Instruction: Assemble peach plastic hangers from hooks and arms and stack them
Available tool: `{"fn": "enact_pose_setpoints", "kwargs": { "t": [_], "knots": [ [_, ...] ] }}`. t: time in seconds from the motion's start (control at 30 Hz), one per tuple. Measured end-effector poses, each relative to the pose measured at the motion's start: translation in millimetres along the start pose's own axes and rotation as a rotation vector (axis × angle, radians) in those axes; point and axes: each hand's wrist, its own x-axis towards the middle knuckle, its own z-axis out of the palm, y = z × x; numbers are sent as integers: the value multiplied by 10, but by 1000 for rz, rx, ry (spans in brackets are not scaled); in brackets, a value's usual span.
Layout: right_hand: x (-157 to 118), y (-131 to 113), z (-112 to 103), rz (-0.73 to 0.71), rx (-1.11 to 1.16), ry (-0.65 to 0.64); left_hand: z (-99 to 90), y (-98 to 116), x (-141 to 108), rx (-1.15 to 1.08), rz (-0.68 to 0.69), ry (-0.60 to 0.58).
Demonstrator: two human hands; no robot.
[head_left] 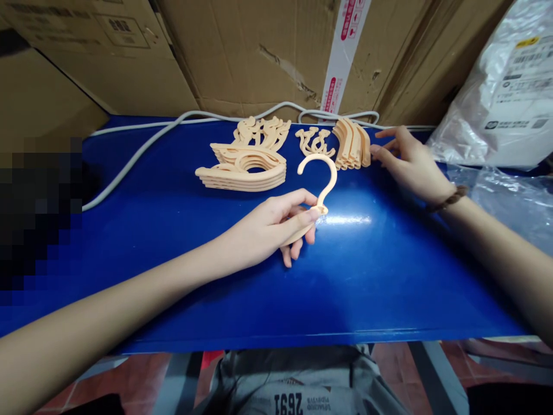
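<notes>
My left hand [285,227] is closed around a cream plastic hanger part whose curved hook [330,173] points up. The part's lower end is mostly hidden by my fingers. At the back right, my right hand [415,164] has its fingers apart, with the tips close beside a row of curved hanger arms [352,144]. Whether they touch the last one, I cannot tell. Left of that row lie several small loose hooks [315,141]. A stack of folded hanger pieces [244,176] lies further left, with more cream parts [261,132] behind it.
The pieces lie on a blue table [367,276]. A white cable [142,158] runs along its back and left side. Large cardboard boxes [242,52] stand behind. On the right are a white plastic bag with labels [505,98] and clear plastic film [510,199].
</notes>
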Motion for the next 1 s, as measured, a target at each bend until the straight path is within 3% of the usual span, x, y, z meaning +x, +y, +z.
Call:
{"fn": "enact_pose_setpoints", "kwargs": {
  "t": [0.63,1.0],
  "knots": [
    [129,46,186,136,290,76,-17,-57,65,-71,-38,-21],
    [137,-82,37,349,465,141,-20,-62,46,-89,-51,-30]
  ]
}}
